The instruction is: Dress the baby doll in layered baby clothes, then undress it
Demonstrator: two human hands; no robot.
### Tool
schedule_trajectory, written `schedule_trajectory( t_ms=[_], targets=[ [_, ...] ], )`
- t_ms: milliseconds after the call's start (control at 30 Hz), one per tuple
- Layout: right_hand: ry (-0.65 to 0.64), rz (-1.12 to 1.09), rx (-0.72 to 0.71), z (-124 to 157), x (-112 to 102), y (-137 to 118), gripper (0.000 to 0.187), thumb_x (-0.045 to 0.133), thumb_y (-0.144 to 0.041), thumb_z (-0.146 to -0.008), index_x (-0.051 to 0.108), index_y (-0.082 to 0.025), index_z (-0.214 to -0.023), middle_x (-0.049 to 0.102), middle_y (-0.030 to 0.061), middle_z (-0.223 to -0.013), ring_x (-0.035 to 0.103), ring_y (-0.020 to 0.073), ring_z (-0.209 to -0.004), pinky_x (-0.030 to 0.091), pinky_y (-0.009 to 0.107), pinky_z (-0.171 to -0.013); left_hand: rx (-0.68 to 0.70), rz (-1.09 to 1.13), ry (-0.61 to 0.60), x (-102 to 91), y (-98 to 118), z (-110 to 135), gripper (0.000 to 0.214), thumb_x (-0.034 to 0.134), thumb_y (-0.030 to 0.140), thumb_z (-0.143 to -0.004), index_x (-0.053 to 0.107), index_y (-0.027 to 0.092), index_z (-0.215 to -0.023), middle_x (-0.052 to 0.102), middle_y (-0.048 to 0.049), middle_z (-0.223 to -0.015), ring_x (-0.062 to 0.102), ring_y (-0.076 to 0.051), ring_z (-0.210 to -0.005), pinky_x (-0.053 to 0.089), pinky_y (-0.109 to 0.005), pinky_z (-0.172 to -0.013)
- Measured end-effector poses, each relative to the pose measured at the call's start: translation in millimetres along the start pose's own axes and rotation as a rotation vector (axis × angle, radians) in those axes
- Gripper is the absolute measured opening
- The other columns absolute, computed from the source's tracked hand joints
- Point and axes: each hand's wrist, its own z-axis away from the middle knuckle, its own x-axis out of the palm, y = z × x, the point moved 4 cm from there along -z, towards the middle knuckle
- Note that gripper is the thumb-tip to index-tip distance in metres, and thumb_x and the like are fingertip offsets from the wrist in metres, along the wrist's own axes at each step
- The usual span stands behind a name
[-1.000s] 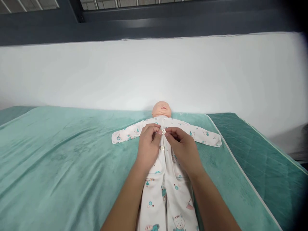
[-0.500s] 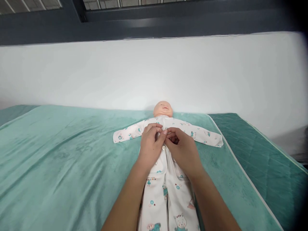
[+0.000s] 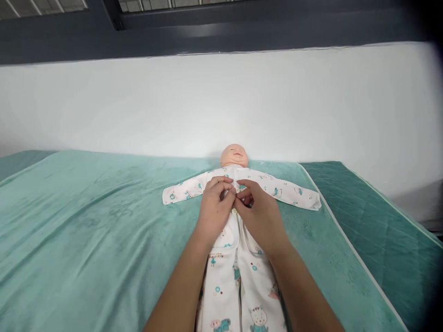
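A baby doll (image 3: 234, 156) lies on its back, dressed in a white printed romper (image 3: 224, 276) with its sleeves spread to both sides. Over the chest, my left hand (image 3: 216, 207) pinches the romper's front edge between thumb and fingers. My right hand (image 3: 261, 212) meets it there, thumb and forefinger closed on the same front opening. The fingertips of both hands nearly touch and hide what lies between them. Just below them a pale round button (image 3: 234, 211) shows on the front of the romper.
A light green blanket (image 3: 104, 230) with soft wrinkles lies under the doll. To the right is a darker green quilted cover (image 3: 377, 226). A white wall (image 3: 138, 106) stands behind the doll's head, with a dark window frame (image 3: 207, 37) above.
My hands have shifted slightly left, and the right fingers have parted a little from the left ones at the top. The doll stays in place.
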Motion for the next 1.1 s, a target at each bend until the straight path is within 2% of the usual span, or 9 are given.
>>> schedule_trajectory(
  t_ms=[233, 433, 533, 633, 733, 833, 900, 1000, 1100],
  targets=[
    [0.0, -0.041, 0.016, -1, 1, 2, 0.034, 0.058, -0.029, -0.085, 0.058, -0.026, -0.119, 0.068, -0.0018, -0.087, 0.06, 0.0157, -0.075, 0.046, 0.032, -0.073, 0.029, 0.038, 0.068, -1.7, -6, -1, 0.008, 0.052, 0.017, -0.088, 0.059, 0.021, -0.088, 0.062, -0.0049, -0.116, 0.058, -0.018, -0.112, 0.044, -0.032, -0.096],
    [-0.017, -0.002, -0.018, 0, -2, 1, 0.036, 0.058, -0.029, -0.084, 0.055, -0.025, -0.119, 0.065, 0.0, -0.092, 0.058, 0.0153, -0.073, 0.046, 0.031, -0.07, 0.059, 0.031, 0.084, -8.3, -8, -1, 0.009, 0.056, 0.018, -0.086, 0.062, 0.022, -0.091, 0.064, -0.0052, -0.115, 0.058, -0.019, -0.113, 0.045, -0.032, -0.095],
    [-0.037, 0.169, -0.02, 5, -10, -7, 0.023, 0.056, -0.027, -0.083, 0.052, -0.023, -0.106, 0.063, 0.0016, -0.094, 0.057, 0.0159, -0.071, 0.042, 0.03, -0.063, 0.058, 0.019, 0.086, -16.5, -2, 1, 0.009, 0.056, 0.02, -0.087, 0.065, 0.022, -0.089, 0.067, -0.0032, -0.104, 0.061, -0.017, -0.103, 0.046, -0.031, -0.092],
    [-0.117, 0.407, 0.019, 14, -17, -17, 0.006, 0.052, -0.025, -0.085, 0.047, -0.023, -0.082, 0.06, 0.0018, -0.083, 0.051, 0.0165, -0.065, 0.033, 0.028, -0.055, 0.046, -0.028, 0.087, -25.4, 6, 4, 0.011, 0.057, 0.025, -0.088, 0.067, 0.023, -0.088, 0.068, -0.0007, -0.091, 0.061, -0.015, -0.087, 0.048, -0.029, -0.083],
    [-0.207, 0.521, 0.048, 22, -22, -22, 0.021, 0.05, -0.024, -0.086, 0.039, -0.023, -0.069, 0.055, 0.001, -0.07, 0.041, 0.0144, -0.053, 0.023, 0.029, -0.049, 0.039, -0.088, -0.06, -26.8, 13, 7, 0.014, 0.056, 0.029, -0.089, 0.069, 0.024, -0.085, 0.067, -0.0003, -0.083, 0.057, -0.015, -0.075, 0.047, -0.029, -0.07],
    [-0.262, 0.469, 0.004, 24, -22, -22, 0.03, 0.049, -0.026, -0.088, 0.034, -0.023, -0.063, 0.051, -0.0009, -0.06, 0.034, 0.013, -0.049, 0.019, 0.029, -0.048, 0.045, -0.147, -0.276, -24.8, 16, 11, 0.013, 0.059, 0.03, -0.085, 0.069, 0.024, -0.079, 0.067, -0.0014, -0.082, 0.056, -0.015, -0.072, 0.045, -0.029, -0.065],
    [-0.285, 0.395, -0.032, 23, -22, -20, 0.034, 0.049, -0.028, -0.09, 0.032, -0.022, -0.061, 0.048, -0.002, -0.056, 0.033, 0.013, -0.05, 0.019, 0.029, -0.049, 0.038, -0.147, -0.368, -25.7, 17, 12, 0.01, 0.062, 0.029, -0.082, 0.07, 0.025, -0.077, 0.067, -0.0022, -0.084, 0.055, -0.015, -0.071, 0.045, -0.029, -0.063],
    [-0.31, 0.256, -0.032, 19, -26, -13, 0.035, 0.05, -0.03, -0.09, 0.034, -0.022, -0.059, 0.045, -0.0033, -0.053, 0.035, 0.0127, -0.052, 0.021, 0.028, -0.05, 0.018, -0.115, -0.432, -28.3, 16, 14, 0.008, 0.064, 0.03, -0.08, 0.07, 0.025, -0.077, 0.066, -0.0031, -0.086, 0.054, -0.016, -0.071, 0.045, -0.029, -0.062],
    [-0.385, 0.065, 0.032, 17, -28, -8, 0.033, 0.047, -0.033, -0.092, 0.044, -0.022, -0.061, 0.051, -0.0044, -0.053, 0.043, 0.0125, -0.053, 0.028, 0.026, -0.052, 0.001, -0.107, -0.435, -29.6, 16, 14, 0.008, 0.064, 0.029, -0.081, 0.067, 0.024, -0.075, 0.064, -0.0021, -0.084, 0.053, -0.015, -0.07, 0.044, -0.027, -0.061]
  ],
)
